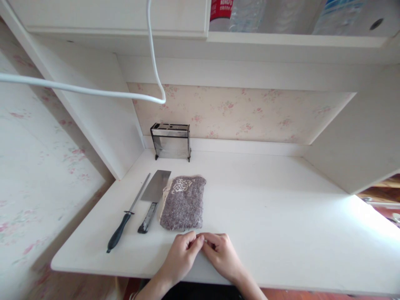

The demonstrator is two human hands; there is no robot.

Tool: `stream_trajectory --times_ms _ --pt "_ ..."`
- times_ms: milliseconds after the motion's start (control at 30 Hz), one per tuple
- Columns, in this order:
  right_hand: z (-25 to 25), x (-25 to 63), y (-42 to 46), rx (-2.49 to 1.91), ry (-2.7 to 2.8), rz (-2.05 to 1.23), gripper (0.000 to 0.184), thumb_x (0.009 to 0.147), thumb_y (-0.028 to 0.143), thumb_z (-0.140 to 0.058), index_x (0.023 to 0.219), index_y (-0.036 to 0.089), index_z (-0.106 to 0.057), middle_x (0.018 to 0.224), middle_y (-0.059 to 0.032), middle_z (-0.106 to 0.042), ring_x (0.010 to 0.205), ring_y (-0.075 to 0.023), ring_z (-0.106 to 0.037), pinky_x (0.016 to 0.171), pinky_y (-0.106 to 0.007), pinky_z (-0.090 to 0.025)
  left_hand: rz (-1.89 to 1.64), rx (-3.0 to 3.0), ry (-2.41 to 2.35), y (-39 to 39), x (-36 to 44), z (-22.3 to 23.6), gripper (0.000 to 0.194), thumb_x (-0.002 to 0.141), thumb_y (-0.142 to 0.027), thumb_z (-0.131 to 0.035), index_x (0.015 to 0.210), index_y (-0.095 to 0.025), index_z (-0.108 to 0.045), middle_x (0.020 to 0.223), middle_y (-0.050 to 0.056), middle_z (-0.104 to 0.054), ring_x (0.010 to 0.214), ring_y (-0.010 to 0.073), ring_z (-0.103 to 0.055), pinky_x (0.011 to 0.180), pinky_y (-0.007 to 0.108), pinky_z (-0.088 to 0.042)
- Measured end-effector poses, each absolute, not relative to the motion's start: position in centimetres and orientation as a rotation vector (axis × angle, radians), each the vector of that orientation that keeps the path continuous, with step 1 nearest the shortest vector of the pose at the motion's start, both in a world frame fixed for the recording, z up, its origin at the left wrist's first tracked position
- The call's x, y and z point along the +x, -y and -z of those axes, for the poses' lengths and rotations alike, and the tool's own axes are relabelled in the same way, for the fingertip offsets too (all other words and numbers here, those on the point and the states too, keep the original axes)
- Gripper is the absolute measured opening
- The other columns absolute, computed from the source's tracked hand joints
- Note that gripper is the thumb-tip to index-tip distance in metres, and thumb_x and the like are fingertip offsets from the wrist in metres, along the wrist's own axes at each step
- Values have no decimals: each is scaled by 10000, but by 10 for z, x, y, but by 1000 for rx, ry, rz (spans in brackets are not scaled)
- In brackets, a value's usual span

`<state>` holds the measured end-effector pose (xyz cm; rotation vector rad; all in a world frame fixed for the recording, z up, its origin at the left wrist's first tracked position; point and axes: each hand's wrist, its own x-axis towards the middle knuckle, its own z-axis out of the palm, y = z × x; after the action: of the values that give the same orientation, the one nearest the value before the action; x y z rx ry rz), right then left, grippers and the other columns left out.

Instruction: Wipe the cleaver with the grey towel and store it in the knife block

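My left hand (pixel 186 250) and my right hand (pixel 219 251) rest together at the table's front edge, fingers curled and thumbs touching. Both are closed, and nothing shows in them. Just beyond lies a folded brown-grey towel (pixel 184 205) with a pale pattern. Beside it on the left is a cleaver (pixel 157 185), its dark handle toward me. Further left, a honing steel (pixel 118 231) with a black handle lies at a slant, its tip pointing away.
A metal-and-black knife block (pixel 171 132) stands at the back left of the white table (pixel 265 216). A white cable (pixel 109 94) hangs across the upper left. Overhead, a shelf (pixel 293 40) holds plastic bottles (pixel 246 16). Side panels bound the table's back half.
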<state>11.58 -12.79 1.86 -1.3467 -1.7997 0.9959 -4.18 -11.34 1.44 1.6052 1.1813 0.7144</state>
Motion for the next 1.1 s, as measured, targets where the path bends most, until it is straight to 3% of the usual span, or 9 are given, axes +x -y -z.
stream_trajectory --times_ms 233,633,1100 --pt "-14 117 127 -1326 1773 -979 310 908 355 -505 671 177 -596 526 56 -393 509 -82 -366 511 -205 -290 -743 1587 -1192 113 -42 -15 430 913 -453 -421 609 -213 -235 569 -60 -221 555 97 -269 527 246 -218" --pt "-15 117 128 -1333 1783 -975 290 911 348 -499 717 175 -626 548 47 -412 527 -88 -384 526 -210 -300 -732 1611 -1205 114 -41 -16 445 909 -468 -428 603 -213 -231 557 -64 -227 546 94 -268 519 250 -211" --pt "-9 117 126 -1322 1788 -955 282 899 319 -511 663 172 -554 546 48 -417 526 -80 -401 521 -199 -296 -737 1602 -1194 113 -42 -11 443 906 -477 -438 604 -207 -258 554 -64 -241 548 92 -283 518 241 -221"
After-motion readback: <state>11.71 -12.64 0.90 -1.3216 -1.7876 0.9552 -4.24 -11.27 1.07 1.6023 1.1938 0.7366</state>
